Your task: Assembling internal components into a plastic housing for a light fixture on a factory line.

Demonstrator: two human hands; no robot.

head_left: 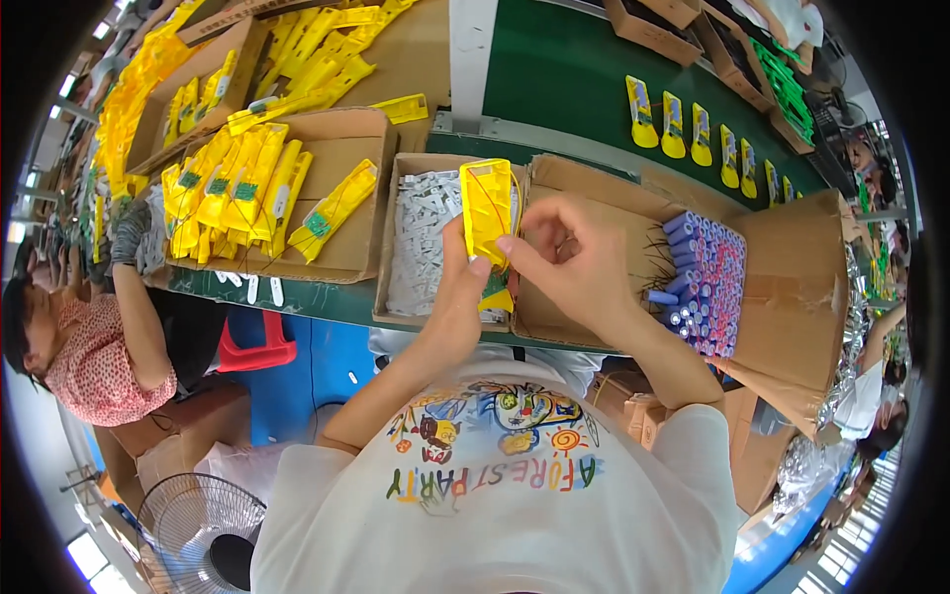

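A long yellow plastic housing [487, 210] with thin dark wires stands nearly upright before me. My left hand [455, 302] grips its lower part, thumb on the front face. A bit of green shows near the bottom, partly covered by my fingers. At the housing's right edge is the thumb of my right hand [579, 259], with the other fingers curled in. Whatever lies between those fingertips is too small to make out. Behind and below the housing, a cardboard box [398, 315] holds many small white-grey plastic parts [424, 243].
Purple-blue cylindrical batteries [708, 267] with wires stand in a cardboard box [792, 282] on the right. Yellow housings with green circuit boards [237, 188] fill a box [341, 129] on the left. Yellow units [641, 114] line a green belt [564, 74]. A gloved co-worker [94, 346] sits left.
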